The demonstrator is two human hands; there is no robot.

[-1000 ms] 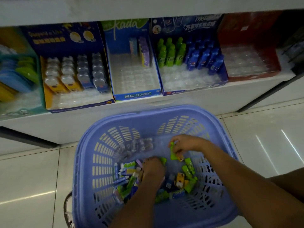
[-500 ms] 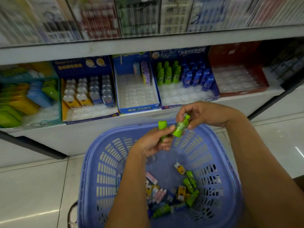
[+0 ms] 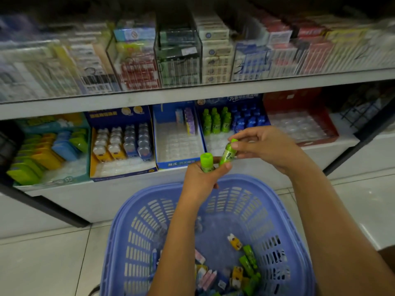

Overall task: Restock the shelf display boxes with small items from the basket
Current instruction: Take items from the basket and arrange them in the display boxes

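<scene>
My left hand [image 3: 203, 180] grips a small green bottle [image 3: 206, 163] upright, its cap showing above my fist. My right hand [image 3: 265, 146] pinches a second green bottle [image 3: 229, 153] by its top, tilted, its lower end touching my left thumb. Both hands are above the far rim of the blue basket [image 3: 132, 212], in front of the lower shelf. In the basket's bottom lie several small items [image 3: 239, 270], green, yellow and pink. Behind my hands stands the blue display box [image 3: 222, 103] with green bottles [image 3: 214, 121] and blue bottles [image 3: 248, 119] at its back.
Left of that box stand a nearly empty blue box [image 3: 177, 163], a yellow-and-blue box of small containers [image 3: 121, 146] and a tray of coloured tins [image 3: 42, 150]. A red box [image 3: 299, 124] with empty slots stands to the right. The upper shelf [image 3: 192, 95] holds stacked packs behind clear dividers.
Both hands came up out of the basket, each with a green bottle, and met above its far rim. The view tilted upward, showing the upper shelf.
</scene>
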